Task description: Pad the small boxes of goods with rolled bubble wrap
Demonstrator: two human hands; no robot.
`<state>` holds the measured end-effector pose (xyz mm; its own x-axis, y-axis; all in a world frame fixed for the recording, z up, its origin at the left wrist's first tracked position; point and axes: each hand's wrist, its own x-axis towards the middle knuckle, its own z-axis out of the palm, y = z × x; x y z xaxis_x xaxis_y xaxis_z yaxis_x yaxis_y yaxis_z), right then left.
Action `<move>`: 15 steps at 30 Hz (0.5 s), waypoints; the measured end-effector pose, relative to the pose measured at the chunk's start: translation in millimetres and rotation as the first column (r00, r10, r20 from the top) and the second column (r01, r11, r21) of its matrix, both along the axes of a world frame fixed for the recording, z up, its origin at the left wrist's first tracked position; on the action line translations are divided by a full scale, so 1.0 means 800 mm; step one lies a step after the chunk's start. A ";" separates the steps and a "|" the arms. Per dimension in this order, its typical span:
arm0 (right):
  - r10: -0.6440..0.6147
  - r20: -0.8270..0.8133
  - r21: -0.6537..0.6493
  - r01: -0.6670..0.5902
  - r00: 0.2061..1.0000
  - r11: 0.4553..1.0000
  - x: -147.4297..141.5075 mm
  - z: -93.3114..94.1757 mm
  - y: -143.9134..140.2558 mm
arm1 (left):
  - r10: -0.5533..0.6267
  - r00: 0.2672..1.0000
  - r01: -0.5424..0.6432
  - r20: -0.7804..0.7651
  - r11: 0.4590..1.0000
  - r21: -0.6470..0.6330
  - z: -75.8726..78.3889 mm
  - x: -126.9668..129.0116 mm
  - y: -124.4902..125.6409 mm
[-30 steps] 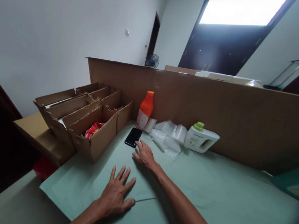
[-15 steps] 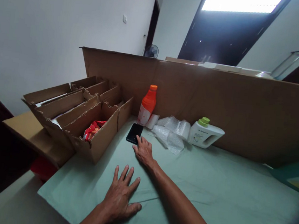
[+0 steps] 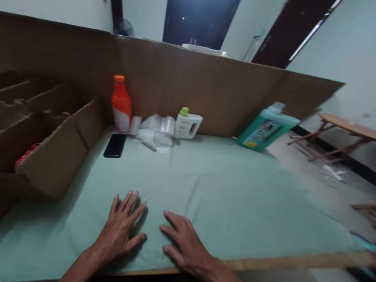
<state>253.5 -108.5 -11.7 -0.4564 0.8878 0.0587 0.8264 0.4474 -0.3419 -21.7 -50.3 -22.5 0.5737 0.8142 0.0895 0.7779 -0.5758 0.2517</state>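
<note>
My left hand (image 3: pixel 119 229) lies on the pale green cloth (image 3: pixel 230 189) with its fingers spread, holding nothing. To its right, close to the front edge, my right hand (image 3: pixel 186 245) rests with fingers stretched out and apart, also holding nothing. A black smartphone (image 3: pixel 115 146) lies flat beyond my left hand, out of reach of both hands' fingers. Behind it stands an orange-red bottle (image 3: pixel 121 103) with an orange cap, leaning slightly. Crumpled bubble wrap (image 3: pixel 157 131) sits beside that bottle, next to a white jug (image 3: pixel 188 124) with a green cap.
Divided cardboard boxes (image 3: pixel 56 155) fill the left side, with a red packet (image 3: pixel 27 155) inside one. A cardboard panel (image 3: pixel 213 86) runs along the back. At the far right corner a teal bottle (image 3: pixel 264 128) leans. A wooden folding table (image 3: pixel 352 126) stands on the floor beyond.
My right hand has drawn back from the phone to the front of the table. The phone stays by the orange-red bottle. The view has swung right, bringing the whole teal bottle into sight.
</note>
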 end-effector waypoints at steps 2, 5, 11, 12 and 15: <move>-0.186 0.030 0.046 0.185 0.982 0.982 0.028 0.010 0.016 | -0.085 0.996 0.085 -0.003 0.996 0.010 0.000 0.028 -0.004; -0.437 0.104 0.121 0.424 0.894 0.897 0.074 0.012 0.068 | -0.112 0.993 0.112 -0.045 0.994 0.003 -0.005 0.061 -0.004; -0.678 0.208 0.153 0.661 0.705 0.735 0.198 -0.017 0.056 | -0.122 0.986 0.137 -0.111 0.982 0.133 -0.031 0.057 -0.010; -0.745 0.226 0.167 0.729 0.627 0.664 0.225 -0.019 0.033 | -0.129 0.984 0.147 -0.119 0.977 0.154 -0.035 0.053 -0.013; -0.895 0.256 0.228 0.877 0.365 0.423 0.308 -0.011 -0.053 | -0.142 0.981 0.167 -0.133 0.967 0.195 -0.042 0.046 -0.019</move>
